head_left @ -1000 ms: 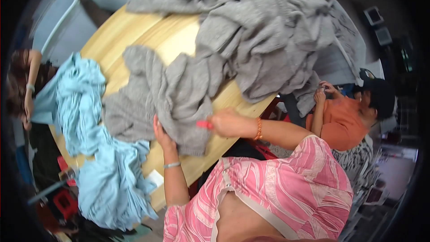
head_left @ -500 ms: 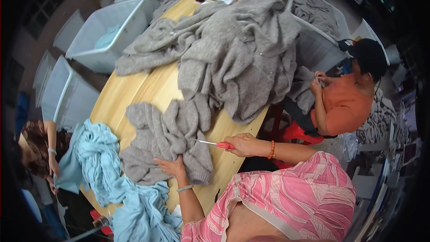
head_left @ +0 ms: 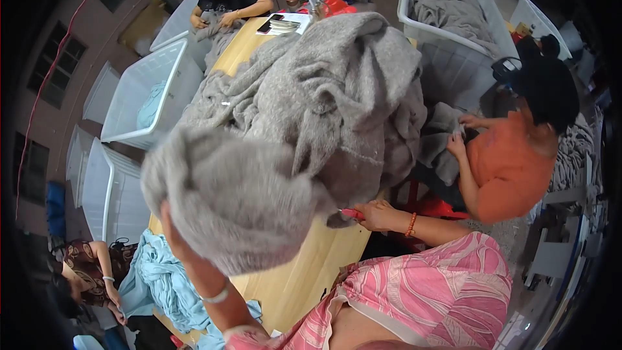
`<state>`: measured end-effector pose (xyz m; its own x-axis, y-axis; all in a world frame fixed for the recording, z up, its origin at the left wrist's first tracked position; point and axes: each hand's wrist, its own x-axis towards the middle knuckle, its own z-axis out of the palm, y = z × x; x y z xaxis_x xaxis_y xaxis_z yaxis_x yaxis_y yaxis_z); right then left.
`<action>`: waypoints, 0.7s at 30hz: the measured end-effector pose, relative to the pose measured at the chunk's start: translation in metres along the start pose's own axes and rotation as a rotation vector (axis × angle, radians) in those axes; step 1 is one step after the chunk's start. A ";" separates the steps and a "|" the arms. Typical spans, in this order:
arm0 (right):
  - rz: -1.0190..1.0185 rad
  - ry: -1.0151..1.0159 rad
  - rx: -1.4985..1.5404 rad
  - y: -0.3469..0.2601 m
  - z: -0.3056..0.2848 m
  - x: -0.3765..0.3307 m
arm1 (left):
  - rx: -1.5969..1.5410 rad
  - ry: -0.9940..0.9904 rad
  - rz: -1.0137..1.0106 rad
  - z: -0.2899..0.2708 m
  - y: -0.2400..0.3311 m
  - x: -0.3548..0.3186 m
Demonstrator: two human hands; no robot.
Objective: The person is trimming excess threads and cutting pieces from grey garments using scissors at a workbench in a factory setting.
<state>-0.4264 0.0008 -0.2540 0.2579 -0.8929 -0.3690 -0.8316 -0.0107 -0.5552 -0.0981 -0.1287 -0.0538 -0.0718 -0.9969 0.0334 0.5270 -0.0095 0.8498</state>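
Note:
My left hand [head_left: 173, 230] lifts a grey knit garment [head_left: 233, 194] off the table, its fingers mostly hidden behind the cloth. The garment is bunched and smeared by motion. In my right hand [head_left: 381, 216] is a slim red-handled tool [head_left: 352, 213], pointing left; its metal end meets the garment's right edge and is partly hidden. Just beyond lies a large heap of grey knitwear [head_left: 337, 91]. Light blue cloth [head_left: 172, 279] lies in a crumpled pile on the left, beside my left forearm.
The wooden table [head_left: 324, 249] runs away from me. White plastic tubs [head_left: 139, 126] stand along its left side. Another tub [head_left: 447, 52] at the far right holds grey cloth. Co-workers sit right [head_left: 512, 162], far [head_left: 233, 0] and left [head_left: 91, 269]. A phone and papers [head_left: 285, 24] lie at the far end.
My left hand has raised the grey garment from the table and carried it up and left. My right hand, still with the red-handled tool, has shifted slightly right. The view has also shifted.

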 end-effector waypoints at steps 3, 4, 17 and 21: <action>0.053 -0.013 0.024 0.025 -0.009 0.007 | -0.035 -0.156 0.126 0.099 -0.007 0.067; 0.018 -0.036 0.019 0.029 -0.011 0.010 | -0.164 -0.294 0.051 0.136 -0.005 0.082; 0.031 -0.105 0.122 0.080 -0.040 0.008 | 0.464 -0.683 -0.179 0.177 -0.235 0.190; -0.055 -0.193 0.209 0.094 -0.032 0.020 | 0.236 -0.612 -0.478 0.117 -0.137 0.219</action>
<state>-0.5151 -0.0327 -0.2904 0.4052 -0.7913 -0.4578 -0.6993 0.0543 -0.7128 -0.2853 -0.3369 -0.1018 -0.7308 -0.6687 -0.1374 0.1348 -0.3386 0.9312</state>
